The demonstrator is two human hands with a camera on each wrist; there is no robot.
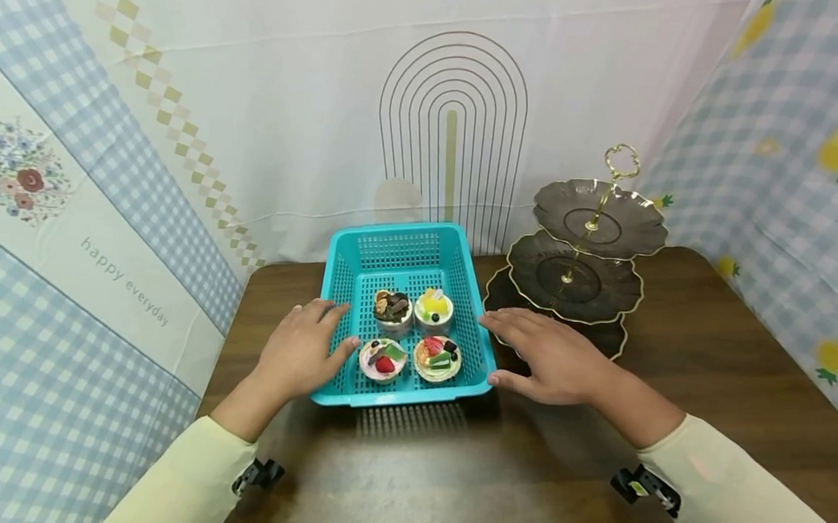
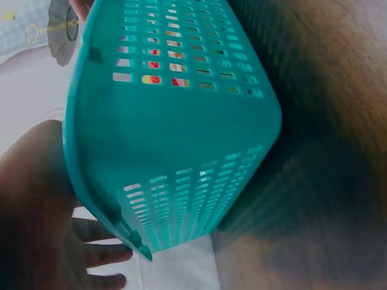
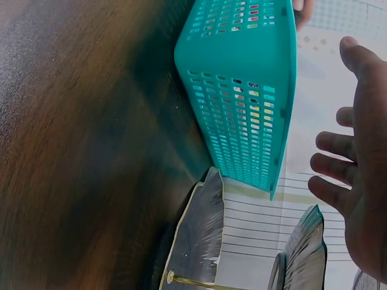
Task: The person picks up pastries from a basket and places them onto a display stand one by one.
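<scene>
A turquoise plastic basket [image 1: 481, 352] with perforated walls stands on the table. Several small cupcakes sit inside it: a chocolate-topped one [image 1: 392, 307], one with yellow fruit [image 1: 434, 308], a pink one with a strawberry [image 1: 383, 361] and one with green slices and berries [image 1: 437, 360]. My left hand [image 1: 300, 350] is at the basket's left rim, fingers relaxed and thumb reaching over the inside. At the right side, my right hand [image 1: 556, 355] has its fingers spread and extended toward the rim; the right wrist view shows it apart from the basket wall [image 3: 242, 115].
A three-tier stand [image 1: 574, 281] with dark scalloped plates, gold edges and a gold ring handle stands close to the right of the basket. The brown wooden table [image 1: 407, 482] extends in front. Patterned cloths [image 1: 312, 129] hang behind and along both sides.
</scene>
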